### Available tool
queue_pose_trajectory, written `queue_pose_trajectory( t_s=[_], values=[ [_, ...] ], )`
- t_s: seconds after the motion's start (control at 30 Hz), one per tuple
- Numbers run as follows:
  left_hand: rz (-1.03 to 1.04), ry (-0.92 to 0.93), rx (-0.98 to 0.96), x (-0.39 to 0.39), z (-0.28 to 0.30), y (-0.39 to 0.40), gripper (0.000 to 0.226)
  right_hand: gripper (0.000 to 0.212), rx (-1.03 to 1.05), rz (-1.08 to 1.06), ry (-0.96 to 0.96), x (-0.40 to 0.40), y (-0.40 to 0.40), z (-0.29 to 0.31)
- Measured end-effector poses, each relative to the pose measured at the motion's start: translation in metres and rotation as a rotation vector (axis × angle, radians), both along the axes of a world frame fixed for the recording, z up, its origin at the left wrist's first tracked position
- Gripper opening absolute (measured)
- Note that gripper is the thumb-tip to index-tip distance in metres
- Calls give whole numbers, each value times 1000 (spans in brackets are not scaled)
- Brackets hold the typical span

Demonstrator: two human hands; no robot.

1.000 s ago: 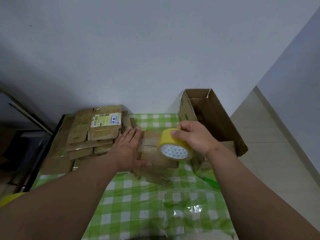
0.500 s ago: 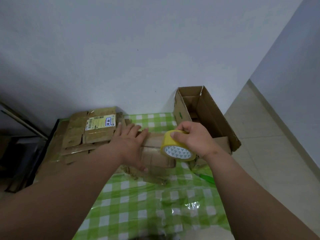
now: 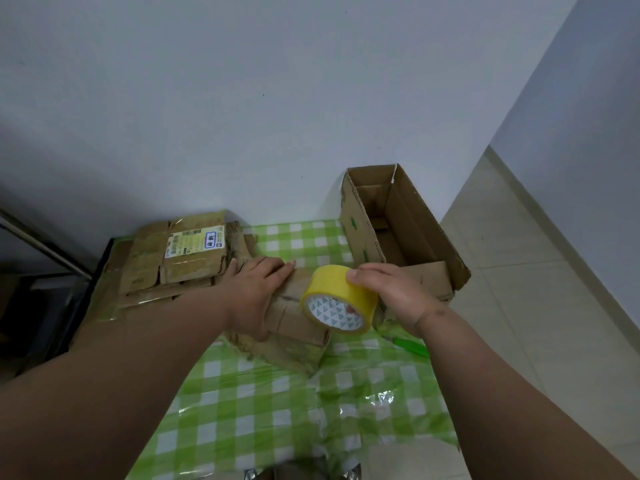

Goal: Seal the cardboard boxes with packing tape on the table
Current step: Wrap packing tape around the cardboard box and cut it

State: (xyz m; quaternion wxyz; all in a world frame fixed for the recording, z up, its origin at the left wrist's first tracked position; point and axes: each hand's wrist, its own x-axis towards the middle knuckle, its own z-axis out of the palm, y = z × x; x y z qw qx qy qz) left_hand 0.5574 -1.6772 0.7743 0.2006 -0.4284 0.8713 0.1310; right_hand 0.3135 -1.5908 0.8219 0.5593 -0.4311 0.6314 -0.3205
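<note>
Our left hand [image 3: 258,292] presses flat, fingers straight and together, on the small cardboard box [image 3: 294,323] mid-table. Our right hand [image 3: 388,296] grips the yellow tape roll [image 3: 337,297] over its right end. If the pressing hand slips, the tape may wrinkle.

A single wide-angle view comes from the person's head, facing forward and tilted down over the counter [image 3: 242,410] with its green checked cover, close enough that both forearms run in from the bottom corners. The left hand [image 3: 254,296] and right hand [image 3: 391,296] sit near the middle of the frame. The upper half takes in the pale wall [image 3: 277,98] behind the counter, and tiled floor [image 3: 536,306] shows at the right.
</note>
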Motion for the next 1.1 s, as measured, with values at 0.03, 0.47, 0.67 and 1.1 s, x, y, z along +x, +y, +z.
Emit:
queue_pose_trajectory(
  t_s=[0.03, 0.47, 0.67, 1.1],
  values=[
    [-13, 1, -3, 2, 0, 1, 133, 13, 0, 6, 0, 1, 4, -2],
    [-125, 118, -73, 37, -22, 13, 135, 24, -59, -112, 119, 7, 65, -23],
    [-180, 145, -88, 43, -27, 13, 135, 27, -88, -164, 171, 17, 80, -31],
    [-167, 57, -106, 45, -31, 17, 128, 31, -53, -74, 244, 15, 63, -54]
  ],
)
